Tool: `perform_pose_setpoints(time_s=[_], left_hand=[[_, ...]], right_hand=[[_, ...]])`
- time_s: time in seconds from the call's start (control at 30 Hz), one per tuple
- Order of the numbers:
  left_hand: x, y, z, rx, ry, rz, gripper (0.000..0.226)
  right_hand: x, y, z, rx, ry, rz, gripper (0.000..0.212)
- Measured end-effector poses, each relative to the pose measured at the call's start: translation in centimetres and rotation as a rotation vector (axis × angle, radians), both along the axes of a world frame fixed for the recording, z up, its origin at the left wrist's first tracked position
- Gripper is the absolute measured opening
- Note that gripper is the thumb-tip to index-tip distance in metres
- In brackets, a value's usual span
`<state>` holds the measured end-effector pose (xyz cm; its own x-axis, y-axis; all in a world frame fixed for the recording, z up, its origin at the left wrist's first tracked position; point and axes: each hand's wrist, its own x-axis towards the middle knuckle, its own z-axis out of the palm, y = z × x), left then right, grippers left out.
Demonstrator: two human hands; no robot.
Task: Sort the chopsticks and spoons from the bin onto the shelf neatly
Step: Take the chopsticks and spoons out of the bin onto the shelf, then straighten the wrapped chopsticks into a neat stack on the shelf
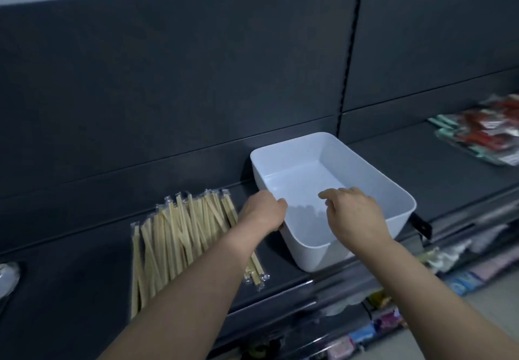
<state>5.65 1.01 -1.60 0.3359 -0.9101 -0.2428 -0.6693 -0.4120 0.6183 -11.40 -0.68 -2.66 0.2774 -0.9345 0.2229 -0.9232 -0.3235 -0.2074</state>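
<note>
Steadying white bin, nothing visible inside, on the shelf: left hand clamps its fingers over the near-left rim, seemingly to anchor it, right hand hovers above the interior, fingers apart and empty; wrapped chopsticks lie fanned side by side just left.

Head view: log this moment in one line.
bin: empty, on shelf | left hand: grips bin rim | right hand: open over bin | chopsticks: on shelf left of bin
</note>
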Motion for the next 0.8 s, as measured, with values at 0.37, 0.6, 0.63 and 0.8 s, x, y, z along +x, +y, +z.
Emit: perform_pose_setpoints(time_s=[0.37, 0.6, 0.63, 0.8], left_hand=[[-1.6, -0.8, 3.1, -0.191, 0.025, 0.069, 0.022], [-8.4, -5.0, 4.1, -0.182, 0.128, 0.012, 0.024], [-9.6, -5.7, 3.9, -0.165, 0.147, 0.003, 0.024], [-14.6, -9.1, 2.8, -0.119, 0.205, 0.019, 0.025]], right_hand=[[-2.7, 0.3, 3.1, -0.089, -0.139, 0.043, 0.044], [-9.4, -2.8, 4.1, -0.124, -0.129, -0.098, 0.040], [-10.6, -3.3, 3.9, -0.105, -0.124, -0.120, 0.039], [-15.6, -5.6, 2.9, -0.032, -0.119, -0.129, 0.041]])
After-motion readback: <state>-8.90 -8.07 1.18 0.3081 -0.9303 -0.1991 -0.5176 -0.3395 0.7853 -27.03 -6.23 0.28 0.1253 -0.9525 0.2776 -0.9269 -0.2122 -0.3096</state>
